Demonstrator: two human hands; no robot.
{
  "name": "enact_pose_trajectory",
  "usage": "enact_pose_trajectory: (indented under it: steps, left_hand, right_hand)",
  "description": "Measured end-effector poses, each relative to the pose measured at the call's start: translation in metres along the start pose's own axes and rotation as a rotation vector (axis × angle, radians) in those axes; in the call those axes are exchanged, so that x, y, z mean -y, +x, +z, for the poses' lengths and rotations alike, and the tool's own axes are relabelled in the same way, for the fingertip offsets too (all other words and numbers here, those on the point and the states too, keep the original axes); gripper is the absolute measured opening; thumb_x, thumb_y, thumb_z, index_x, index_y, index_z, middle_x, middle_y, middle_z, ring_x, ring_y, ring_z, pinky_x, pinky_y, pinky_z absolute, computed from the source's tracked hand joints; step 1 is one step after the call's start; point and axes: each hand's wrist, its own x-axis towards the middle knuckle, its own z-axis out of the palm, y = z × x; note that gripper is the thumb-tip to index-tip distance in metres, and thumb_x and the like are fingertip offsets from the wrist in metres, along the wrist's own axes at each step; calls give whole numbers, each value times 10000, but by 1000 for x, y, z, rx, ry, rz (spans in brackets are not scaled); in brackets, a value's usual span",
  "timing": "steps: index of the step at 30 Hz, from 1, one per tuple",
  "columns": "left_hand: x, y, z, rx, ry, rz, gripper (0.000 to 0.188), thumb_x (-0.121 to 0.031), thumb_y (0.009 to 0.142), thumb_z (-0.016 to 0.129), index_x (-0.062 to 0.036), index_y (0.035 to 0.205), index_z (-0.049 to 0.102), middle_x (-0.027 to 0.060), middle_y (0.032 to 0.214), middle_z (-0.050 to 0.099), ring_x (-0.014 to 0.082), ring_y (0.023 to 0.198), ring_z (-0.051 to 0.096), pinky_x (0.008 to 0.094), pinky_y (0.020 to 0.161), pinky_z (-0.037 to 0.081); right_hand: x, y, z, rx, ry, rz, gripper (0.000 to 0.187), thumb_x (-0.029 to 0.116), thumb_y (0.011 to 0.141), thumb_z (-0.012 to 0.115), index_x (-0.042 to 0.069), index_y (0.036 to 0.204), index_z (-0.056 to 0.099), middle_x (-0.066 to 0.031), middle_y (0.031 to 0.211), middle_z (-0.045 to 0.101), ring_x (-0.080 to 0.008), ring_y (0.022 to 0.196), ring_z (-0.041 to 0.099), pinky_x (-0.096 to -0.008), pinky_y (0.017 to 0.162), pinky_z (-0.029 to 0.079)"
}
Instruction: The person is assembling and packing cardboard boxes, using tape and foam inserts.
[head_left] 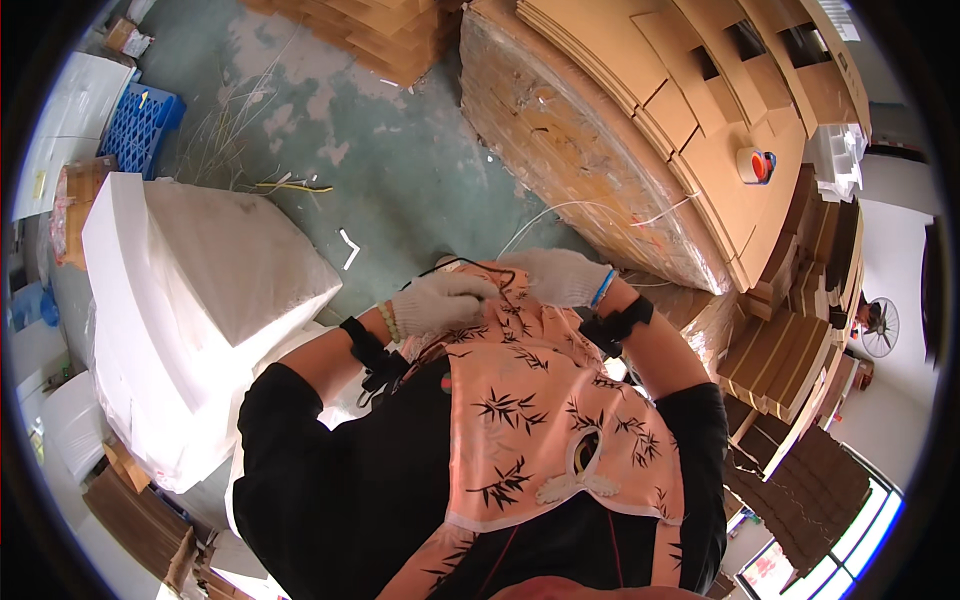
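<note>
The pink apron (540,400), printed with dark bamboo sprigs, is hanging down the front of the person's black shirt (340,480), and its top edge is lying right under both gloved hands. The left hand (442,302), in a white knit glove, is curling its fingers together over that top edge, beside a thin black cord (462,262) that is looping just above the knuckles; whether the fingers are pinching the cloth or the cord I cannot tell. The right hand (556,276), also gloved in white, is resting against the same edge with its fingers bent and close together, and its grip is likewise hidden. A black strap (362,346) is wrapping the left wrist next to a pale bead bracelet (389,321), and another black strap (618,326) is circling the right forearm. Beyond the hands, the green concrete floor (400,170) is showing scuffs and scattered scraps. A big white wrapped bundle (200,300) is sitting to the person's left, with a blue plastic crate (142,128) near the floor's far left edge. Stacks of flat brown cardboard (640,130) are rising to the right, and a roll of tape (752,165) is lying on top of them.
</note>
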Motion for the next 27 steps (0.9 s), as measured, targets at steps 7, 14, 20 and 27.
enact_pose_trajectory:
  steps: [7,14,20,27]
  left_hand:
    - [-70,-32,-20,-158,-316,291,310,-41,947,470,29,1242,538,74,1064,639,155,983,602,327,884,494]
    - [-35,-20,-13,-308,-123,480,392,-238,1024,386,12,1308,486,106,1132,606,200,1049,592,324,923,479]
    - [-14,-25,-19,-51,-126,142,519,-405,1011,347,9,1290,491,77,1023,632,138,835,620,274,779,502]
    - [-9,-79,-29,-221,30,-21,358,-341,976,446,-47,1045,639,33,775,616,100,642,577,236,610,492]
  right_hand:
    - [37,6,-15,-293,165,-189,264,222,902,559,64,1110,600,-134,954,664,-296,857,643,-378,759,512]
    - [84,-7,-36,-195,1055,-197,275,232,999,469,-18,1060,564,-117,836,636,-209,732,657,-316,677,566]
    - [58,-14,-48,-333,1093,-100,320,248,992,478,-54,1065,555,-171,806,638,-249,693,669,-334,620,580]
    - [46,-27,-46,-280,838,43,354,300,992,460,-34,1003,579,-133,747,637,-190,651,648,-316,572,550]
